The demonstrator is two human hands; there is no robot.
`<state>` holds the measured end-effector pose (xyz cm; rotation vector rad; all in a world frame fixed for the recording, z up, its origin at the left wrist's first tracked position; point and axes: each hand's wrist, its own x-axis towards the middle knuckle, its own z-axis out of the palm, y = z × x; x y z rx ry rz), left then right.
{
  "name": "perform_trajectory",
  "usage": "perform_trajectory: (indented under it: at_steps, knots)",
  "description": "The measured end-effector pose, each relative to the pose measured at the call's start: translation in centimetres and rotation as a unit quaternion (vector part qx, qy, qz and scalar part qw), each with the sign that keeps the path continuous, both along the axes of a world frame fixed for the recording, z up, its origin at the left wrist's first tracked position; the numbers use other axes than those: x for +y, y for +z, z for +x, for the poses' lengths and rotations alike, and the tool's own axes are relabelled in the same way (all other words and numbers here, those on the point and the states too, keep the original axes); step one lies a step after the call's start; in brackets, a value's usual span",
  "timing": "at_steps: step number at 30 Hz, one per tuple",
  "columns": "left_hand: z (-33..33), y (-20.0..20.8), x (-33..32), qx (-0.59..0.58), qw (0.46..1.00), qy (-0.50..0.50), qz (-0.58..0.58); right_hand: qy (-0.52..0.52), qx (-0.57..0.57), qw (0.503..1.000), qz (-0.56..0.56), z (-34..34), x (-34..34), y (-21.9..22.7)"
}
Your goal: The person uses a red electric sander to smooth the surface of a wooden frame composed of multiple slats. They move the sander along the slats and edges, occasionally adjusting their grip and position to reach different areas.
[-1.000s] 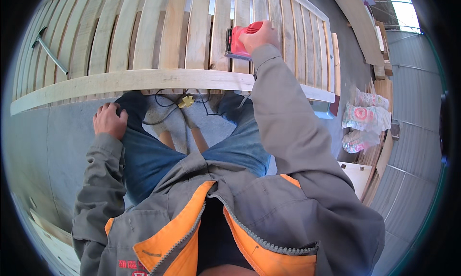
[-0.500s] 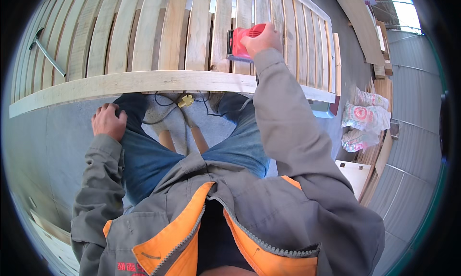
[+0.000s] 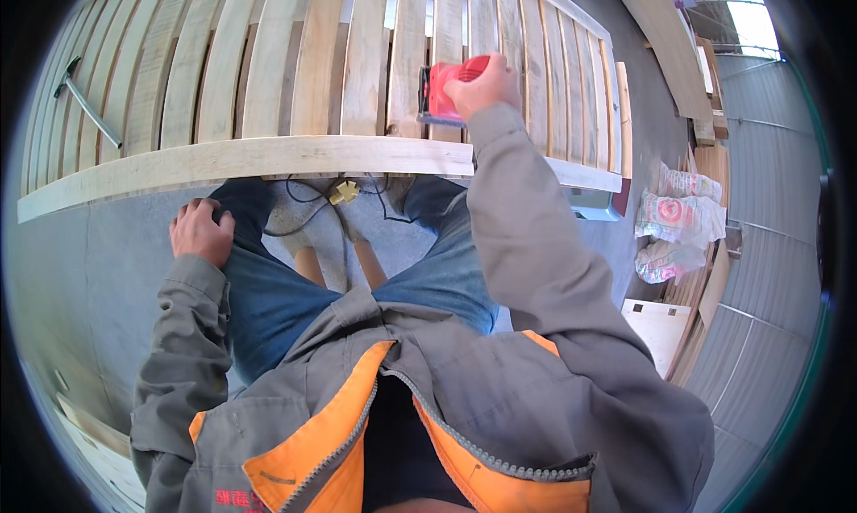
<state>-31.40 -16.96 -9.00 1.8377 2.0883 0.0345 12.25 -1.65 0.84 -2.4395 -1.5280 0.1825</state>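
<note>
My right hand [image 3: 493, 86] is wrapped round a red electric sander [image 3: 444, 91]. The sander's dark flat base rests on the pale wooden slats [image 3: 317, 71] of a long frame, just beyond its near rail [image 3: 250, 159]. The palm hides part of the tool's body. Lower down on the left, my left hand [image 3: 202, 234] lies over my left knee [image 3: 245, 202], fingers slightly apart and holding nothing.
A hammer [image 3: 93, 113] lies across the slats at far left. Below the rail, a yellow socket block [image 3: 345, 191] with dark cables sits on the floor between my feet. Plastic bags [image 3: 680, 218] and long boards [image 3: 661, 40] stand along the right, beside a corrugated wall [image 3: 772, 183].
My right hand has drawn the sander slightly toward me along the slats. The left hand stays on the knee.
</note>
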Motion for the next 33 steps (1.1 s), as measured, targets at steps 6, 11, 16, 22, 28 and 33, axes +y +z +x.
perform_trajectory:
  at_steps: [6,11,16,22,28,33]
  knots:
    - [0.3,0.2,0.3,0.009,1.000,0.000,-0.001,0.000,-0.008,1.000,0.006,-0.3,0.1,-0.1]
    - [-0.2,-0.2,-0.1,0.012,1.000,0.003,0.001,0.012,0.004,1.000,-0.012,-0.9,-2.2,-0.3]
    - [0.1,0.0,0.4,0.015,1.000,-0.008,-0.008,-0.021,0.008,1.000,0.002,1.3,0.4,-0.1]
    - [0.4,-0.1,0.6,0.026,1.000,-0.004,-0.012,-0.004,0.015,1.000,-0.013,-0.4,-2.0,0.2]
    - [0.7,0.4,0.6,0.029,0.999,-0.003,-0.032,0.000,0.017,1.000,0.000,-0.3,-2.5,0.1]
    - [0.5,0.2,0.4,0.020,1.000,-0.004,-0.011,-0.003,0.023,1.000,-0.004,-0.4,-2.4,-0.1]
